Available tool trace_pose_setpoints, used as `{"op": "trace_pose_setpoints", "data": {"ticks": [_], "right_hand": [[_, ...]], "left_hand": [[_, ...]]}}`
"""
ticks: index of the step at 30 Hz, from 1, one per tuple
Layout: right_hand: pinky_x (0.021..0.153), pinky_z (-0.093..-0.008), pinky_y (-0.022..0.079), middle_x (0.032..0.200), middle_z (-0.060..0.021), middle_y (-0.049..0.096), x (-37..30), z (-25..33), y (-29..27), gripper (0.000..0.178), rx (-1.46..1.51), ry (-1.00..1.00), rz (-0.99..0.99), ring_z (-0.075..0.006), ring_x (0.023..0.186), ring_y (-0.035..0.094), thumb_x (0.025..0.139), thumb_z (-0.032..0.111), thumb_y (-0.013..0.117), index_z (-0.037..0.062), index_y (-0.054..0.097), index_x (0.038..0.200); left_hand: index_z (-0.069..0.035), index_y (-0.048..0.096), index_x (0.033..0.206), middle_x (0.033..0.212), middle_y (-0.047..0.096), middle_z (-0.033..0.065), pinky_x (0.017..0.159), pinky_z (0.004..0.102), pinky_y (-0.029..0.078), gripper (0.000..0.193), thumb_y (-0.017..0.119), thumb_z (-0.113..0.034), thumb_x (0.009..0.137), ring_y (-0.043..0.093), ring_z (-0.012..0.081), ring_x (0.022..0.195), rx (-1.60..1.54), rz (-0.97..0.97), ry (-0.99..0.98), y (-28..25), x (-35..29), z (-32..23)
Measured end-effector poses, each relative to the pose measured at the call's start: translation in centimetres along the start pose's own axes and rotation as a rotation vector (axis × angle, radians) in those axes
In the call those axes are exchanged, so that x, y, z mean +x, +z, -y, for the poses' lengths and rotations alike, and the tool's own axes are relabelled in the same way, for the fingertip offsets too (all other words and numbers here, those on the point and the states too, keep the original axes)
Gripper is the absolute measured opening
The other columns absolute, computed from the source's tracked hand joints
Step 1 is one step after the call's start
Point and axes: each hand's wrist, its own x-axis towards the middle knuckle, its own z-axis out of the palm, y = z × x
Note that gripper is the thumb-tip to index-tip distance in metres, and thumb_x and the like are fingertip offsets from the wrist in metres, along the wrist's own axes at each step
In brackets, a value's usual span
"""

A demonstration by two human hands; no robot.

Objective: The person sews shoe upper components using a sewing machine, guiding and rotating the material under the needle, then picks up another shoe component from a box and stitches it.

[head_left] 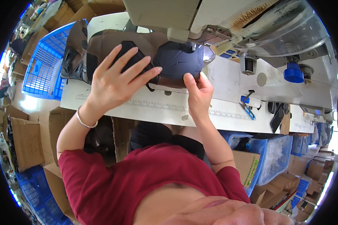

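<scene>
A brown and dark-grey boot upper lies across the white sewing table, its right end under the head of a sewing machine. My left hand rests on the upper with its fingers spread over a black panel. At the near right edge of the upper, my right hand pinches the material between thumb and fingers, close to the machine's metal foot area. The needle itself cannot be made out. Left of the upper, a similar brown and black boot piece lies at the table's end.
A blue plastic basket stands left of the table. On the right of the tabletop lie blue-handled thread snips and a dark phone-like object. A ruler strip runs along the front edge. Cardboard boxes stand around.
</scene>
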Motion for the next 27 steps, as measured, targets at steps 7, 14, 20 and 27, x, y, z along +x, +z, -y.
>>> {"op": "trace_pose_setpoints", "data": {"ticks": [7, 14, 20, 27], "right_hand": [[0.065, -0.0220, 0.044, 0.081, -0.0014, 0.057, 0.4, -0.5, -1.7, 0.023, -0.584, -0.146, 0.031, -0.0114, 0.074, 0.055, 0.086, 0.009, 0.064, -0.0009, 0.059, 0.105], [0.061, -0.0270, 0.047, 0.080, -0.0070, 0.063, -9.3, 0.4, -5.2, 0.010, -0.662, 0.201, 0.374, -0.0158, 0.070, 0.061, 0.084, 0.009, 0.063, 0.0037, 0.064, 0.092], [0.062, -0.0326, 0.049, 0.074, -0.0105, 0.066, -13.8, 0.3, -8.4, 0.021, -0.663, 0.543, 0.927, -0.0263, 0.067, 0.064, 0.091, 0.023, 0.054, 0.0055, 0.065, 0.088], [0.070, -0.0347, 0.049, 0.086, -0.0145, 0.066, -15.1, 0.6, -8.8, 0.022, -0.549, 0.579, 0.986, -0.0300, 0.080, 0.064, 0.092, 0.022, 0.050, 0.0044, 0.063, 0.095]], "left_hand": [[-0.027, 0.068, 0.109, 0.105, 0.066, -0.0006, 0.093, 0.0396, 0.047, 0.040, 0.062, -0.014, 0.072, 0.062, 0.0224, 0.100, -0.002, 0.053, 0.030, 0.9, 1.2, 2.2], [-0.018, 0.071, 0.099, 0.095, 0.066, 0.0020, 0.080, 0.0341, 0.051, 0.035, 0.072, -0.020, 0.064, 0.064, 0.0226, 0.090, -0.083, 0.007, -0.011, 0.7, 3.0, 2.5], [-0.019, 0.071, 0.098, 0.093, 0.066, -0.0018, 0.073, 0.0266, 0.050, 0.038, 0.074, -0.019, 0.061, 0.064, 0.0161, 0.082, -0.110, 0.069, -0.041, 0.9, 4.1, 3.7], [-0.020, 0.068, 0.105, 0.097, 0.064, -0.0025, 0.076, 0.0270, 0.049, 0.041, 0.073, -0.020, 0.064, 0.063, 0.0157, 0.086, -0.107, 0.064, 0.000, 0.7, 3.8, 4.4]]}}
